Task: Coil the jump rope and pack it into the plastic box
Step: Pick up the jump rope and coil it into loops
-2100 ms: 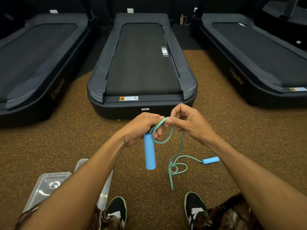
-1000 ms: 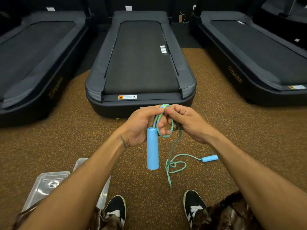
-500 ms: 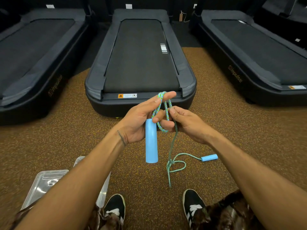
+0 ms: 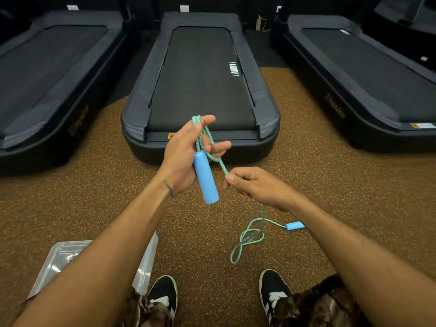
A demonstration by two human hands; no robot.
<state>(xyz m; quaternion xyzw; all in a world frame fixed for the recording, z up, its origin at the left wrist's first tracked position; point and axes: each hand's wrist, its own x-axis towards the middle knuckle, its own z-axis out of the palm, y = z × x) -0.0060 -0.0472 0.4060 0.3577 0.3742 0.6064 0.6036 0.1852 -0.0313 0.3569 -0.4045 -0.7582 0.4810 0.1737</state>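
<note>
My left hand [image 4: 182,152] holds a blue handle [image 4: 205,179] of the jump rope upright against its palm, with loops of the blue-green rope [image 4: 203,135] wound over its spread fingers. From the loops the rope runs down to my right hand [image 4: 256,185], which pinches it between thumb and fingers. Below that hand the rope drops to a loose tangle [image 4: 250,239] on the floor, ending at the second blue handle [image 4: 295,225]. The clear plastic box [image 4: 146,263] lies on the floor at the lower left, mostly hidden by my left forearm.
Three black treadmills stand ahead: one in the middle [image 4: 200,90], one left [image 4: 47,79], one right [image 4: 365,79]. The floor is speckled brown rubber. My two black shoes [image 4: 162,296] [image 4: 274,293] are at the bottom edge.
My right hand has slid down and right along the rope, away from the left hand. The left hand has risen and opened its fingers, with the loops still over them.
</note>
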